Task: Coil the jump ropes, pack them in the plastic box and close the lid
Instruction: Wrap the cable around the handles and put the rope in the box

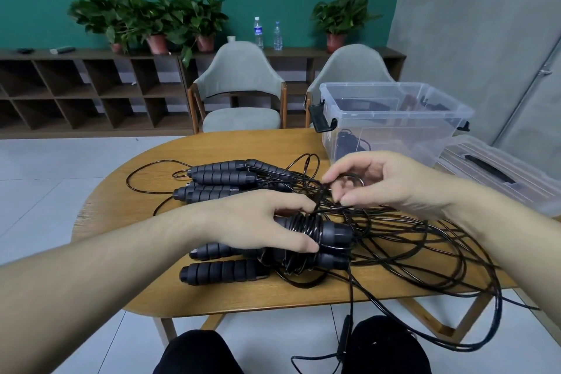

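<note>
Wooden table (127, 282) | jump ropes (394, 240) black, tangled | handle (321, 231) cord-wrapped

Black ropes on our honey-brown surface, teal wall behind

We see jump ropes (379, 240) with thin glossy black cords and matte black ribbed handles (221, 272), lying on a warm wood-grain surface (127, 255); the plastic box (391, 121) is clear with black latches, its lid (501, 173) clear with a dark handle; the chairs (239, 91) are pale grey-green, the plants (145, 15) deep green in terracotta pots, the floor (45, 167) pale grey tile.
</note>
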